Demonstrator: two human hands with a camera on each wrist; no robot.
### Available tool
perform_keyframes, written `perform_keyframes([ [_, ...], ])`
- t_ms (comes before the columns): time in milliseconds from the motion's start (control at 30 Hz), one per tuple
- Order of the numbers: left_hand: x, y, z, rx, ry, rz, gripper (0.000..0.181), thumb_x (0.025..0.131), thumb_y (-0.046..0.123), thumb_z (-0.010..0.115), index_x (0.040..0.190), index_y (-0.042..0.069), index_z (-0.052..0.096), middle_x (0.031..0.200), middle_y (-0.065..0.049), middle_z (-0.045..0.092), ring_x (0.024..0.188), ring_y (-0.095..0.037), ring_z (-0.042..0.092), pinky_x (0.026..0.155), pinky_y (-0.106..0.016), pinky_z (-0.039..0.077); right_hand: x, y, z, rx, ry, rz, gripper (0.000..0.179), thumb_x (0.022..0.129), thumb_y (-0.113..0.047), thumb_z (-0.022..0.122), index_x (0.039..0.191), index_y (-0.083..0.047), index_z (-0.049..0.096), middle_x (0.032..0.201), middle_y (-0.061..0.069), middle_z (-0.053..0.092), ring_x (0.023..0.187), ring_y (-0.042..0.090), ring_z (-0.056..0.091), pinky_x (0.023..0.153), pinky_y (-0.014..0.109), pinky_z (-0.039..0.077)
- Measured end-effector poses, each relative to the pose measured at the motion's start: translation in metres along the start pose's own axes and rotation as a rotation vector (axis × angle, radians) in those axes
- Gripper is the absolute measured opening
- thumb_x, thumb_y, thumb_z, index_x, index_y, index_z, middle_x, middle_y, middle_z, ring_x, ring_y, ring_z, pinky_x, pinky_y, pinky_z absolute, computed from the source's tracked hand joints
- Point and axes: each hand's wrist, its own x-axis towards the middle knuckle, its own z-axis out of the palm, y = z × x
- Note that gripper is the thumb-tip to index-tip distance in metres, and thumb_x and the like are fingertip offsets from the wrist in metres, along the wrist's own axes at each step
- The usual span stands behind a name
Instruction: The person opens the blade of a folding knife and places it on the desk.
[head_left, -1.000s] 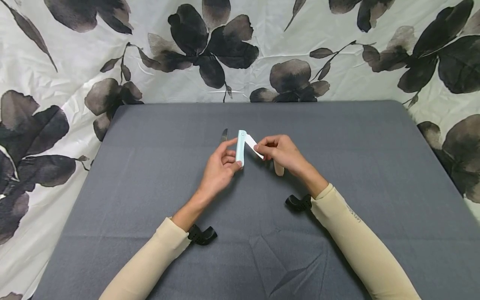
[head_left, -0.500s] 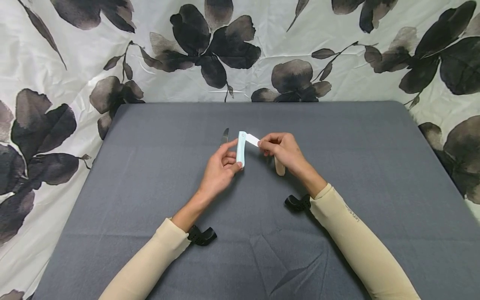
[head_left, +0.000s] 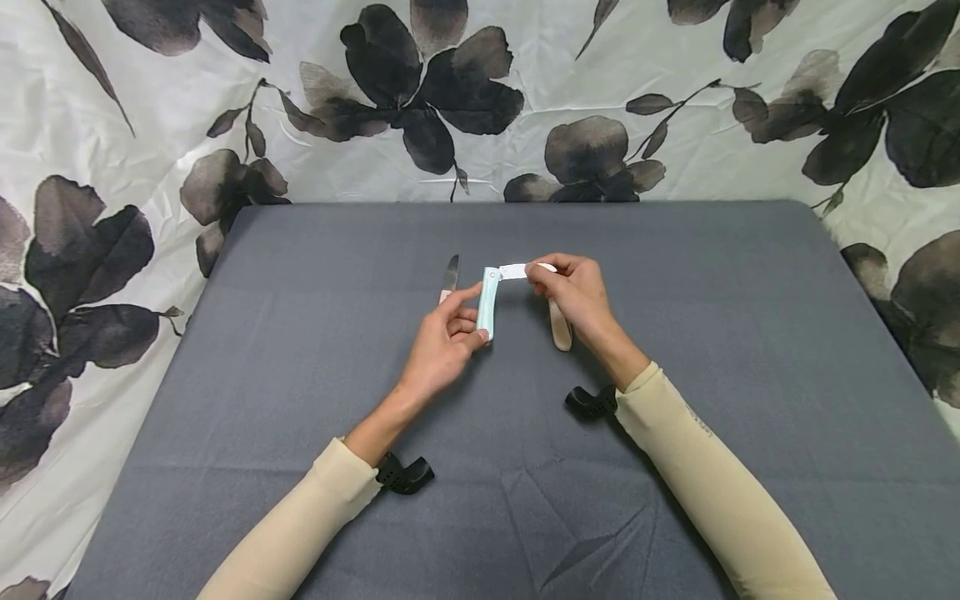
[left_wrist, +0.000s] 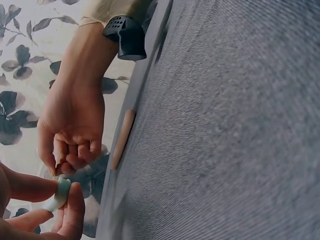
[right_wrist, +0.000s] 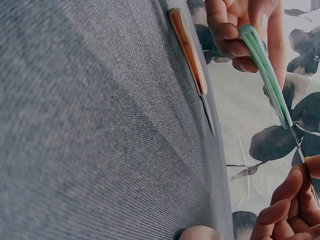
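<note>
A folding knife with a pale mint-green handle is held between both hands above the table. My left hand grips the handle, fingertips on one side and thumb near its lower end. My right hand pinches the bright blade, which stands out sideways, about square to the handle. In the right wrist view the slotted green handle and thin blade show edge-on. Behind my left hand lies another knife, its brownish handle clearer in the right wrist view. Below my right hand lies a tan wooden handle, its far end hidden.
A grey cloth covers the table, creased near the front. A white curtain with dark flowers hangs behind and beside it. Black camera mounts sit at both wrists, below cream sleeves.
My right hand has moved up and slightly right, swinging the blade away from the handle from a downward slant to nearly level. My left hand keeps its grip on the handle, almost still.
</note>
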Motion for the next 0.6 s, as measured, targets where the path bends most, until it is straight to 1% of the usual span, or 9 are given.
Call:
perform_keyframes([
  [167,-0.0012,-0.0019,0.0019,0.002,-0.014,-0.002,0.067,0.09,-0.013,0.064,0.152,0.006,0.052,0.111,-0.022,0.064,0.086,-0.013,0.063,0.076,-0.017,0.057,0.0033,0.0015,-0.0012,0.034,0.017,0.036,0.018,0.091,-0.018,0.073,0.099,-0.002,0.076,0.072,-0.001,0.068,0.069,0.012,0.06,0.07,0.026,0.052],
  [400,-0.0025,-0.0029,0.0023,0.018,-0.031,-0.011,0.065,0.09,-0.012,0.065,0.151,0.008,0.054,0.11,-0.019,0.064,0.089,-0.017,0.065,0.078,-0.018,0.058,0.0055,-0.0001,-0.0008,0.087,0.03,0.058,0.016,0.093,-0.02,0.074,0.096,-0.005,0.075,0.07,-0.007,0.065,0.071,0.014,0.059,0.071,0.026,0.052],
  [533,-0.0029,-0.0035,0.002,0.025,-0.038,-0.007,0.064,0.09,-0.011,0.065,0.15,0.008,0.054,0.11,-0.019,0.065,0.089,-0.017,0.065,0.078,-0.019,0.058,0.0069,-0.0013,0.0006,0.105,0.034,0.065,0.018,0.093,-0.02,0.074,0.095,-0.003,0.075,0.071,-0.006,0.066,0.072,0.015,0.06,0.074,0.027,0.053],
  [600,-0.0031,-0.0036,0.0017,0.028,-0.038,-0.004,0.063,0.091,-0.01,0.066,0.15,0.008,0.055,0.109,-0.018,0.065,0.088,-0.016,0.065,0.078,-0.019,0.058,0.0081,-0.0018,0.0017,0.104,0.035,0.065,0.019,0.094,-0.02,0.074,0.094,-0.001,0.074,0.071,-0.006,0.066,0.072,0.015,0.061,0.074,0.026,0.053],
])
